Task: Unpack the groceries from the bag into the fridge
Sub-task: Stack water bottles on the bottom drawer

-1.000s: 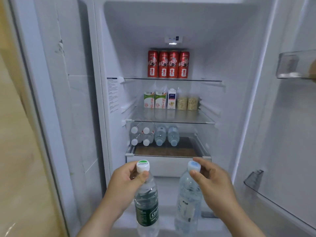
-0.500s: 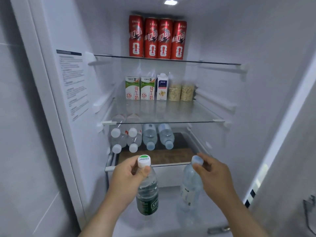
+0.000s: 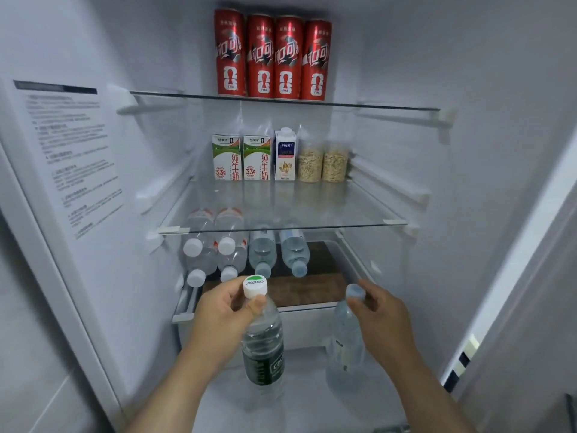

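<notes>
The left hand (image 3: 224, 317) pinches the green-labelled bottle (image 3: 263, 348) at the neck, thumb and fingers (image 3: 259, 304) closed just under its white cap (image 3: 255, 285). The bottle hangs upright below the hand, its long axis vertical and its base low in the fridge (image 3: 468, 182). Just to its right, and apart from it, the right hand (image 3: 384, 317) holds a clear bottle (image 3: 345, 348) the same way, fingers curled round the neck under the blue cap (image 3: 356, 292). Beyond and above both caps is the likely target: a brown board (image 3: 315, 289) under the glass shelf (image 3: 343, 225). Its left part is filled with lying bottles (image 3: 262, 251), caps toward the person and long axes running front to back. The bare stretch of board lies to the right, nearer the right hand. Each held bottle would probably have to be tipped from vertical to base-first. Headroom under the glass looks low, so entry should be flat.
</notes>
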The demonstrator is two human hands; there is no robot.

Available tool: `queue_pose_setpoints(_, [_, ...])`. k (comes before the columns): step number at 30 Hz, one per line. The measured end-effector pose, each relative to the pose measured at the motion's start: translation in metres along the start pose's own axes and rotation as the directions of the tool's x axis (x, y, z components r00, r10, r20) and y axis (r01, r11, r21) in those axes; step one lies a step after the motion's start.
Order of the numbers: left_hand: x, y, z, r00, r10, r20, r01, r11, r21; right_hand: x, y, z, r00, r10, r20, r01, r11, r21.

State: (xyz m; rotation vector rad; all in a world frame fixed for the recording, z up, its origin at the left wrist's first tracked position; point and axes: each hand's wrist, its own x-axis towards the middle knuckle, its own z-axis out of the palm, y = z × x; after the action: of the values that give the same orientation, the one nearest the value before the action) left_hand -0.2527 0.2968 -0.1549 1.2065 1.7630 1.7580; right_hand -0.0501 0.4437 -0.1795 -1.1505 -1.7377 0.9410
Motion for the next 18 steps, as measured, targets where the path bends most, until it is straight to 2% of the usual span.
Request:
queue_pose_setpoints(11, [0.009, 0.000, 0.000, 1.000, 0.018, -0.018, -0.019, 0.999, -0.029, 0.008, 0.010, 0.003, 0.999, -0.008, 0.039, 0.009, 1.000, -0.012])
queue_pose_setpoints(15, [0.009, 0.003, 0.000, 0.999, 0.035, -0.037, -0.037, 0.999, -0.039, 0.003, 0.007, 0.001, 0.999, -0.025, 0.021, 0.026, 0.998, -0.058])
queue_pose_setpoints(18, [0.008, 0.006, -0.001, 0.999, 0.035, -0.041, -0.036, 0.999, -0.040, 0.000, 0.006, 0.000, 0.997, -0.045, 0.061, 0.050, 0.995, -0.089])
